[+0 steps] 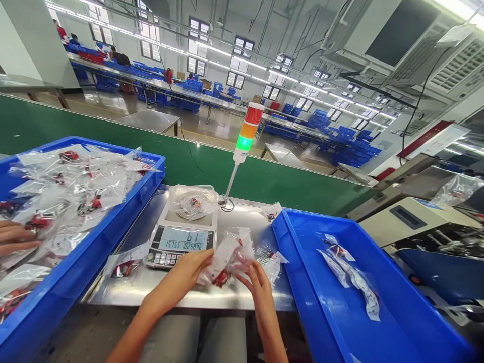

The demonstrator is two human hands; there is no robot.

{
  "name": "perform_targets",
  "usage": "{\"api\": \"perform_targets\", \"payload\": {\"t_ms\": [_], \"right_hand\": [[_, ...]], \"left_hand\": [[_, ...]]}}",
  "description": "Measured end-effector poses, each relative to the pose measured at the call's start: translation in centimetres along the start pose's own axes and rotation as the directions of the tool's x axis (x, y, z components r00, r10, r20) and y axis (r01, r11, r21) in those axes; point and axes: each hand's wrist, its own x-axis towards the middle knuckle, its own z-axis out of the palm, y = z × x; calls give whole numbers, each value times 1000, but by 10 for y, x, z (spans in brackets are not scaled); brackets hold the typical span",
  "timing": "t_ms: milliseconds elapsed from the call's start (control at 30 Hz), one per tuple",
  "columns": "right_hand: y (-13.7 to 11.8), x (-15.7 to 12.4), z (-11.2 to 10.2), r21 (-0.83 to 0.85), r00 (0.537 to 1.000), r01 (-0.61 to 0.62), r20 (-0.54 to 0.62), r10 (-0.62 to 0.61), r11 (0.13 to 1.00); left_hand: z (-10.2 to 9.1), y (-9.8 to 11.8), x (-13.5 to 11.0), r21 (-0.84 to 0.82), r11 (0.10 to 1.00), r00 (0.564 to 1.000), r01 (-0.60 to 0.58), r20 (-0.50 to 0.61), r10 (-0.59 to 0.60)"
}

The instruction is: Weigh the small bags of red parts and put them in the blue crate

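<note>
Plastic packet of red parts (pixel 230 257) clamped between left hand (pixel 181 276) and right hand (pixel 257 295) at lower centre, beside digital scale (pixel 183 238) on steel bench (pixel 121 295).

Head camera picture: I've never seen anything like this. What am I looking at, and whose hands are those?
This picture comes from a camera worn on a person's head, looking down at their own bare hands; no robot is involved. Their left hand and right hand hold a clear plastic packet with something red inside, above a steel bench. Beside them, a digital scale shows 61, with another packet on its pan. A blue tray on the left is heaped with similar packets, and a second person's hand rests there. A blue tray on the right holds a packet. Behind the scale stands a signal light tower.
</note>
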Motion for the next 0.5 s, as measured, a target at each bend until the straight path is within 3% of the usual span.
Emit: {"api": "perform_targets", "payload": {"t_ms": [133,233,367,500], "right_hand": [[-6,0,2,-1,999,28,-19,-28,1000],[-19,-8,6,52,994,-28,103,23,998],[-30,-25,11,131,954,-174,269,134,976],[-30,-32,13,19,968,-177,184,171,984]], "left_hand": [[1,1,1,-24,1000,991,19,-132,-22],[2,10,3,-34,999,981,5,-192,-12],[8,18,6,-80,997,989,-10,-145,-1],[14,17,7,-274,956,978,105,-144,-149]]}}
